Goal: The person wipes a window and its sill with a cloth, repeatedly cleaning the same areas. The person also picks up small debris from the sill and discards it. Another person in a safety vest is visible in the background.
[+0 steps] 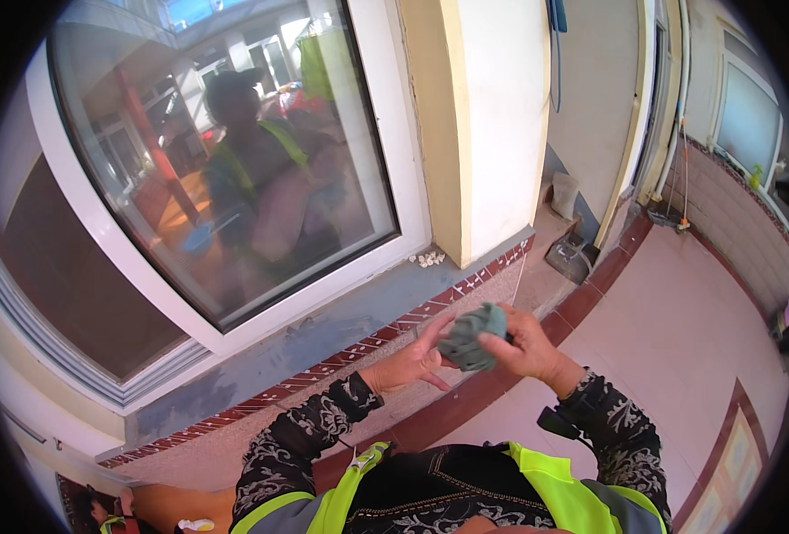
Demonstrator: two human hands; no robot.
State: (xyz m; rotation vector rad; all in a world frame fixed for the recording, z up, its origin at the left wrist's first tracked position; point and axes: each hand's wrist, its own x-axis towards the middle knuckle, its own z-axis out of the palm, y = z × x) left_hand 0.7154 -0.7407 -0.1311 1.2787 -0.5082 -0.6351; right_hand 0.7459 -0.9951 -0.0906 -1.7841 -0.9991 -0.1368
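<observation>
A bunched grey-green cloth (473, 339) is gripped by my right hand (531, 348), with the thumb pressed over its near side. My left hand (404, 364) is at the cloth's left edge with its fingers spread; whether they touch the cloth is hard to tell. Both hands are in front of a window ledge (314, 340) painted grey, dark smears and damp-looking patches on its top. Above the ledge stands a sliding window pane (234, 167) in a white frame (327, 280), reflecting a person in a vest.
Small whitish pieces (427, 259) lie at the ledge's right end. Beyond the wall corner (494, 133) sit a dustpan-like container (571, 257) and a pale sack (564, 195). A broom (683, 200) leans farther off. Another person (104, 517) appears at lower left.
</observation>
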